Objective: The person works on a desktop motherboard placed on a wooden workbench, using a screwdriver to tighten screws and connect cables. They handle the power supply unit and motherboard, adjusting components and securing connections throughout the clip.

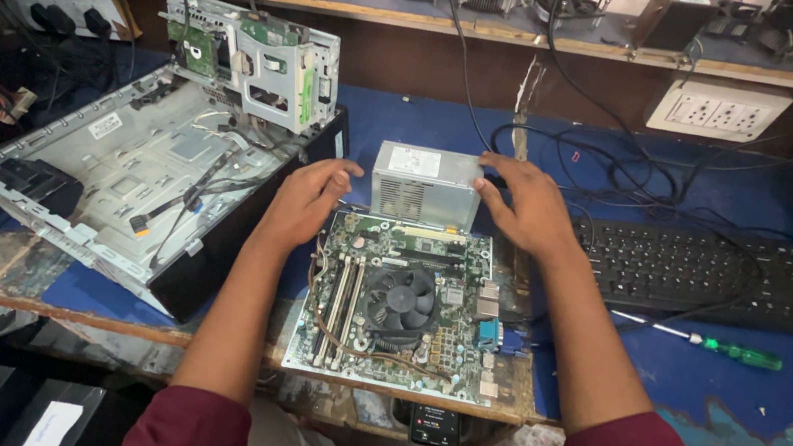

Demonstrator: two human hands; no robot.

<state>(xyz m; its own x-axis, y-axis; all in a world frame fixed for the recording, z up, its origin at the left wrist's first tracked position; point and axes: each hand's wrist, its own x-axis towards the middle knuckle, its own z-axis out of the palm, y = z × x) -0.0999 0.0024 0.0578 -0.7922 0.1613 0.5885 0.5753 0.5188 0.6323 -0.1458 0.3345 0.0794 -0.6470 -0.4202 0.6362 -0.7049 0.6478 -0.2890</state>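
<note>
Both hands bracket the grey power supply box point(424, 185): the left hand point(307, 199) cups its left end, fingers curled against it, while the right hand point(529, 207) lies spread over its right end. The box sits crosswise between the grips, just beyond the circuit board point(402, 304) on the counter point(738, 396).
</note>
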